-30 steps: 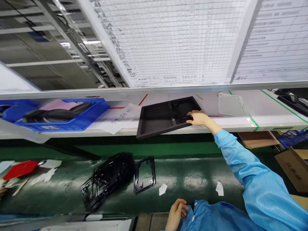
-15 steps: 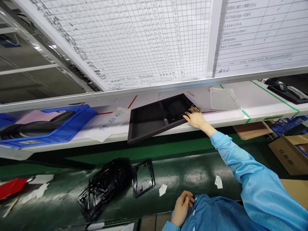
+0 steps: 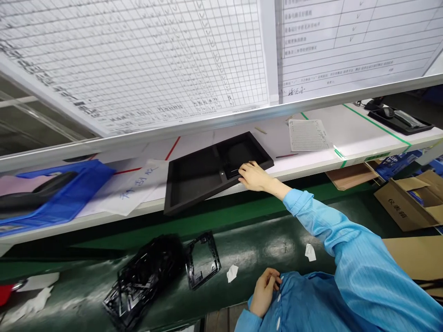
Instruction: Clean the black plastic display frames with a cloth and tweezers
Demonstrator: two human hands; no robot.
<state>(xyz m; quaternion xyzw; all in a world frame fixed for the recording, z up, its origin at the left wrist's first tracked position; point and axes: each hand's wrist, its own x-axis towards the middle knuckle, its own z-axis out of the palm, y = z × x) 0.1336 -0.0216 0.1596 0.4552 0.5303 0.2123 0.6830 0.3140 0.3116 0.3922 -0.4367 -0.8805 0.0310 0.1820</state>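
A shallow black tray (image 3: 194, 177) with two compartments lies tilted on the white shelf, its near left corner jutting past the shelf's front edge. A dark glossy panel (image 3: 238, 154) sits in its right compartment. My right hand (image 3: 254, 177) is at the tray's front wall, fingers bent over the rim by the panel; its thumb is hidden. Low in the view, my left hand (image 3: 266, 288) rests against my blue shirt with its fingers curled in, and no object shows in it.
A blue bin (image 3: 83, 193) and a handwritten sheet (image 3: 138, 189) are left of the tray, a printed sheet (image 3: 309, 135) right of it. Below, the green surface (image 3: 256, 249) bears a heap of black frames (image 3: 148, 272), one separate frame (image 3: 203, 260) and paper scraps. Large charts hang above.
My right hand has slid left along the tray's front wall, uncovering the tray's right corner. The view has shifted a little to the right. My left hand stays by my shirt.
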